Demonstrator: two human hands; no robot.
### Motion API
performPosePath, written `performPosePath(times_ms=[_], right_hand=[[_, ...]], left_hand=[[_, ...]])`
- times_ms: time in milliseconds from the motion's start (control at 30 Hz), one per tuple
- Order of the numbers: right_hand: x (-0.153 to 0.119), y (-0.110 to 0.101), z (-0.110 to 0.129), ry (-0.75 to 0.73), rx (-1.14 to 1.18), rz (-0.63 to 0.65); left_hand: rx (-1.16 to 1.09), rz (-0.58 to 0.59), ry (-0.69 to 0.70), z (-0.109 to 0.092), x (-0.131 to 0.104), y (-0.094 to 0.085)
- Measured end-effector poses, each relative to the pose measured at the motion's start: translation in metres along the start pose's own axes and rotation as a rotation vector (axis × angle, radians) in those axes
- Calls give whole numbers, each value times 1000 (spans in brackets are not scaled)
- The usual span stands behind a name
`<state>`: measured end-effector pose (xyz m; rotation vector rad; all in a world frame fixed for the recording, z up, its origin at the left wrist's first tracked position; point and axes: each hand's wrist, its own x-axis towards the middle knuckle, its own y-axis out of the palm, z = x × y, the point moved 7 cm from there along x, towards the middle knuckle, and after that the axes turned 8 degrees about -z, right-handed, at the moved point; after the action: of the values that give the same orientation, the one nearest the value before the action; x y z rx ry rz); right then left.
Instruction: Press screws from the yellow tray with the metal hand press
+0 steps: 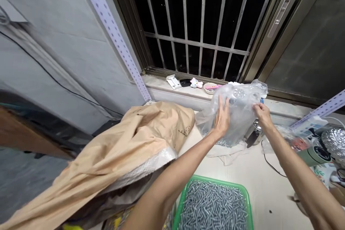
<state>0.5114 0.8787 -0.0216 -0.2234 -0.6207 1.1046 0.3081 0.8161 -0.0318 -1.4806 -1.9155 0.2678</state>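
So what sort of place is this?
Likely a small workshop corner, perhaps in a home: green tray of small metal parts, large brown sack, barred window with a figurine on its sill.

Light-grey wall (67, 43) on the left, thin black cable (54, 82) running down across it. Lilac perforated strip (113, 32) stands beside the window frame (134, 39). Window centre: metal bars (201, 14), black outside. Dark pane (307, 43) in a brown sliding frame, right. Pale sill (159, 82) below. Second perforated strip (320, 109) far right. Cream tabletop (258, 194) in front. Grey floor (18, 183) lower left. Bars show bright highlights.
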Motion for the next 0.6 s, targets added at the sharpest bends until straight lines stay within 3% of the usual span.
performPosePath(times_ms=[100, 200, 333, 433, 533, 600], right_hand=[[-28, -27, 12, -3, 69, -2], [-67, -50, 27, -62, 133, 107], [-128, -63, 39, -164, 83, 337], [-177, -63, 51, -415, -94, 509], [-214, -67, 57, -658, -232, 562], [-220, -74, 53, -676, -287, 504]], left_hand=[[143, -16, -32, 6, 10, -12], [216, -76, -87, 6, 11, -34], [159, -319, -229, 4, 12, -76], [144, -475, -275, 4, 15, -101], [172, -424, -258, 6, 20, -107], [181, -333, -217, 3, 21, -104]])
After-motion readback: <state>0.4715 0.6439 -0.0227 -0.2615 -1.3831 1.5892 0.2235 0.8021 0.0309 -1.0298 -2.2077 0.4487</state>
